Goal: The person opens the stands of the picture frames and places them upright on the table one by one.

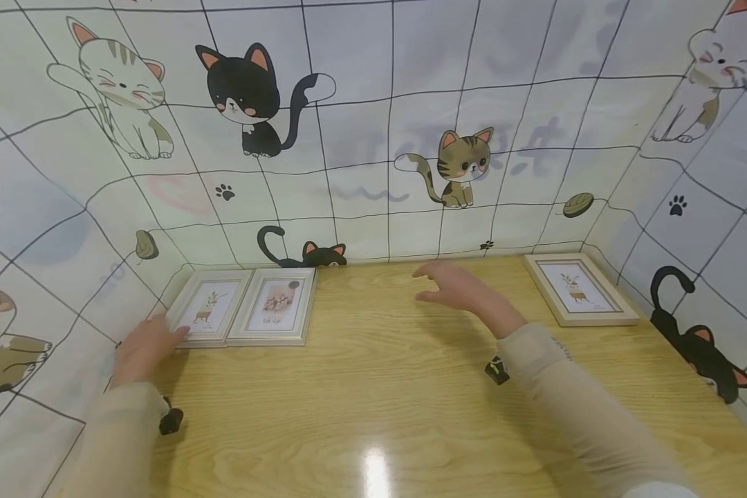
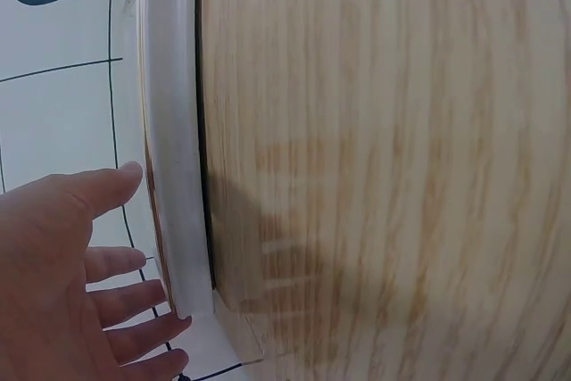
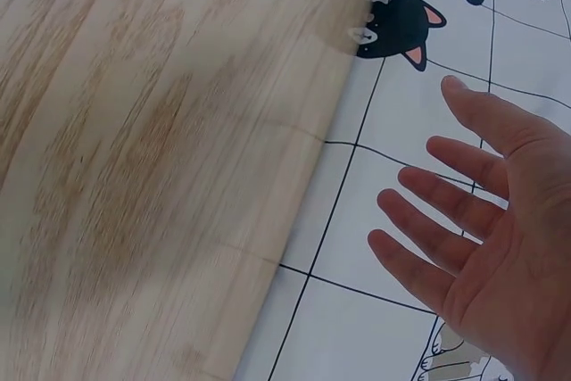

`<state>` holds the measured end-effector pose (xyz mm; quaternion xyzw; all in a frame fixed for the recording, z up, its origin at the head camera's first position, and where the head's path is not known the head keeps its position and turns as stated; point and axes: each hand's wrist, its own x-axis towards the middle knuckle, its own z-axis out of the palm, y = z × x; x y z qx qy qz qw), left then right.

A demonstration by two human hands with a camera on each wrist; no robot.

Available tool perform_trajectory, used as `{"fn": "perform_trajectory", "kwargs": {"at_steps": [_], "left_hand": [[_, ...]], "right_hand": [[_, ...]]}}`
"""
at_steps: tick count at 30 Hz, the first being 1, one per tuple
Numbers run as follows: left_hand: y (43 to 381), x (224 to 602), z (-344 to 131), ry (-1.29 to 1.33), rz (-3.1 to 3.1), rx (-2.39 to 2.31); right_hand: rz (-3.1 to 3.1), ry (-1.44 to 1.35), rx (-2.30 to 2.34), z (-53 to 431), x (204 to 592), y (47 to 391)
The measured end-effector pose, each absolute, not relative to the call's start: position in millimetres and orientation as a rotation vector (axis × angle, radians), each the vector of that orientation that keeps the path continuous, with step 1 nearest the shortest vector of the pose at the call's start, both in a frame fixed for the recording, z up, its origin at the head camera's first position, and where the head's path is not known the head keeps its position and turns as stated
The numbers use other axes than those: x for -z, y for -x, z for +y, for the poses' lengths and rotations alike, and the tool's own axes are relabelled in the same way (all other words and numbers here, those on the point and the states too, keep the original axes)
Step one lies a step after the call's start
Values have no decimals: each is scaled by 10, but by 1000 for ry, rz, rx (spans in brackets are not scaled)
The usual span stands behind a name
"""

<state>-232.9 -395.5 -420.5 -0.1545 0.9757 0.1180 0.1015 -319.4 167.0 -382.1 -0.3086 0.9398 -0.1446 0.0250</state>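
Two white picture frames stand side by side at the back left of the table. My left hand (image 1: 146, 349) is at the outer edge of the leftmost picture frame (image 1: 208, 308), which shows a plant print. In the left wrist view, the thumb and fingers of the left hand (image 2: 71, 260) spread, fairly straight, along the side of a white frame (image 2: 176, 140). Beside it lies the second white frame (image 1: 272, 308) with a pinkish print. My right hand (image 1: 451, 285) hovers over the back middle of the table, holding nothing. Its fingers (image 3: 437, 198) are relaxed and apart.
A light wooden picture frame (image 1: 579, 289) with a plant print lies at the back right. The wood-grain table (image 1: 361, 387) meets walls (image 1: 361, 138) covered in a grid and cartoon cats on the left, back and right. Small dark devices (image 1: 496, 371) sit at both wrists.
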Motion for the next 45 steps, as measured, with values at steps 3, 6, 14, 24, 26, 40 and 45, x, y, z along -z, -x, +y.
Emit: {"fn": "perform_trajectory", "kwargs": {"at_steps": [3, 6, 14, 24, 26, 40, 45], "left_hand": [[2327, 4226, -3964, 438, 2882, -357], [2322, 4232, -3967, 432, 2889, -378], [2334, 4278, -3967, 514, 2925, -372], [2298, 4260, -3957, 534, 3014, -395], [2300, 4255, -3961, 550, 3006, -388], [2334, 4246, -3967, 665, 2899, -379], [2329, 4194, -3927, 692, 2906, -435]], "right_hand": [[2912, 966, 440, 1646, 3815, 3171], [2919, 975, 431, 1629, 3804, 3152], [2908, 979, 449, 1617, 3809, 3156], [2915, 980, 430, 1629, 3826, 3158], [2913, 974, 429, 1631, 3833, 3164], [2888, 961, 452, 1659, 3854, 3151], [2886, 948, 450, 1654, 3854, 3142]]}}
